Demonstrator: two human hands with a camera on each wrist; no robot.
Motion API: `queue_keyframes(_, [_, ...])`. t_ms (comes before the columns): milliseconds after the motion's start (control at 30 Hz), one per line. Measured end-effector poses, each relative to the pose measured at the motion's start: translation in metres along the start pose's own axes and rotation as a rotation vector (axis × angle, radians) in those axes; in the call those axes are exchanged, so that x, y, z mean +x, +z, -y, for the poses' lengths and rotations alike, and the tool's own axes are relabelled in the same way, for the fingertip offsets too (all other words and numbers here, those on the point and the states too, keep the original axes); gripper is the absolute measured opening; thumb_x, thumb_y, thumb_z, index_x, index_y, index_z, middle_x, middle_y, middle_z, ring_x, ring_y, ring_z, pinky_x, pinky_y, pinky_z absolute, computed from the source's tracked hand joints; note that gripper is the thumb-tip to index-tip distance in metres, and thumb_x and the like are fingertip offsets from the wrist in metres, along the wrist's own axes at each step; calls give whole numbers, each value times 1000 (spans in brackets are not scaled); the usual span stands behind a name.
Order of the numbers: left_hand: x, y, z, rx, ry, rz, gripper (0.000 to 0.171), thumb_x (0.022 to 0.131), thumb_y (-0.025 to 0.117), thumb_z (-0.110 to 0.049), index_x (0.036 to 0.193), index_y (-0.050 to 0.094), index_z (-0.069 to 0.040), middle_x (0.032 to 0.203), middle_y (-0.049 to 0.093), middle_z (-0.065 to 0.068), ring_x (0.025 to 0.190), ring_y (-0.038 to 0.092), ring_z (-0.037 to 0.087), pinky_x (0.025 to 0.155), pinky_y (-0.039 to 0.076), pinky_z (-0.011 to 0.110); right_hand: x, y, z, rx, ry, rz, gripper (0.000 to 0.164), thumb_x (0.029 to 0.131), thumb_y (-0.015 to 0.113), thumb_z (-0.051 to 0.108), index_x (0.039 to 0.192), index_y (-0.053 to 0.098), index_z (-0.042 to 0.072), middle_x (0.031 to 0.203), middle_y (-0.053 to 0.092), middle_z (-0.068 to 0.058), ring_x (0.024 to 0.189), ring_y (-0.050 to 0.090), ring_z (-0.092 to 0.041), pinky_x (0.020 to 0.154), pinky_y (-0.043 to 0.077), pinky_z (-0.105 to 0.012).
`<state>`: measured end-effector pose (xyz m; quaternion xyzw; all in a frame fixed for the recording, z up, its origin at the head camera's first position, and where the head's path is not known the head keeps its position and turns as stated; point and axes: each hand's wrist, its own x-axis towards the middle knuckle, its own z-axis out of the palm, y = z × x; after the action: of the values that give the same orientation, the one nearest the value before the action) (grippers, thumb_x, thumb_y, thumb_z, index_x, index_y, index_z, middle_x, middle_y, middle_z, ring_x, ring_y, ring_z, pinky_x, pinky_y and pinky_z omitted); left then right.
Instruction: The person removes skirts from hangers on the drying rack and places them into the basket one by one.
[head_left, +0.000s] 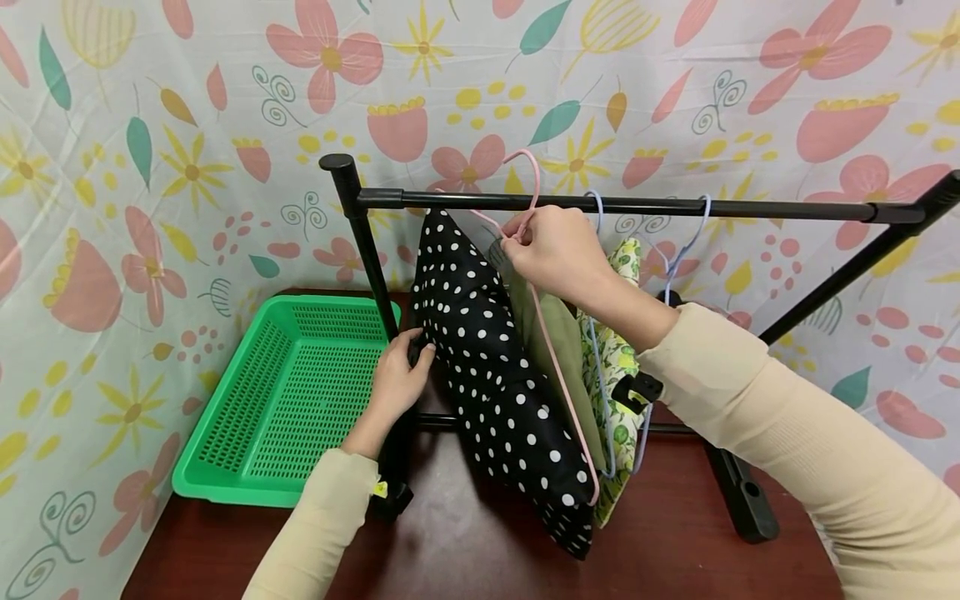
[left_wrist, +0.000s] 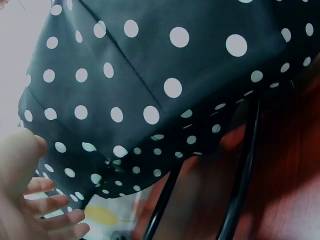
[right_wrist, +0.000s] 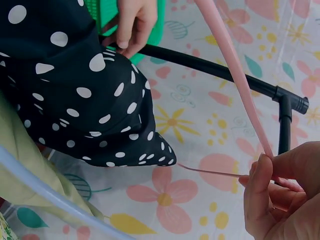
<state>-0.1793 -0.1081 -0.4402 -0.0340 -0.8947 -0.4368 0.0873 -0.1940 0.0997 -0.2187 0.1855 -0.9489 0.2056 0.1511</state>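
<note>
In the head view my right hand [head_left: 558, 254] pinches a pink clothes hanger [head_left: 551, 350] just below its hook, in front of the rack's top bar. The right wrist view shows thumb and fingertips closed on the pink hanger [right_wrist: 235, 75]. Along the hanger's left side lies a black, white-dotted cushion-like fabric piece [head_left: 495, 358], puffed and tilted. My left hand [head_left: 397, 375] is at its left edge, by the rack's left post. In the left wrist view the left hand's fingers [left_wrist: 47, 205] are loosely extended beside the dotted fabric [left_wrist: 150, 75], not gripping it.
A black garment rack [head_left: 645, 205] stands on a dark red table [head_left: 675, 517]. Right of the dotted piece hang an olive-green piece [head_left: 558, 333] and a green leaf-patterned piece [head_left: 618, 367], with blue hangers [head_left: 678, 258]. A green plastic basket [head_left: 225, 467] sits left, before a floral curtain [head_left: 187, 250].
</note>
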Motion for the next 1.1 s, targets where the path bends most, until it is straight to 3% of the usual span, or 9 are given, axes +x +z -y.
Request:
queue_keyframes(167, [-1,10,1,-84,-81,24,44,94,50,-31,129,50,-4,120,58,12,98,60,25,81,49,41,-3,-4,1,-2,-6,0,38,85,58,17,48,64,14,87,72,1,43,50,-14,42,32,-25])
queue_keyframes(400, [-3,21,3,-191,-198,73,46,95,48,-35,131,48,-6,121,60,11,103,60,25,88,47,40,-8,-6,0,12,32,8,49,86,56,17,38,46,14,92,72,3,36,23,-6,36,20,-21])
queue_keyframes(633, [-4,31,5,-392,-360,157,56,95,44,-43,138,39,-8,129,54,11,115,53,26,97,41,43,-9,-9,-1,7,37,-17,36,86,57,19,52,65,14,85,72,1,37,31,-9,40,25,-25])
queue_keyframes(900, [-3,43,4,-822,-439,224,48,97,43,-39,128,43,-3,123,51,17,102,59,24,90,47,40,-11,-9,-3,10,40,-16,35,87,55,19,54,65,14,88,72,1,36,27,-9,38,22,-24])
queue_keyframes(967, [-4,44,3,-876,-447,240,46,97,43,-38,126,44,-3,121,53,16,100,60,20,89,47,37,-11,-8,-4,13,33,-26,33,87,55,19,56,67,13,87,72,0,35,26,-8,38,21,-23])
queue_keyframes(1100, [-5,43,1,-900,-465,241,46,95,47,-38,126,44,-4,118,54,15,94,61,18,87,48,37,-12,-6,-7,22,16,-50,28,86,54,16,63,71,10,81,72,-2,36,26,-8,38,21,-23])
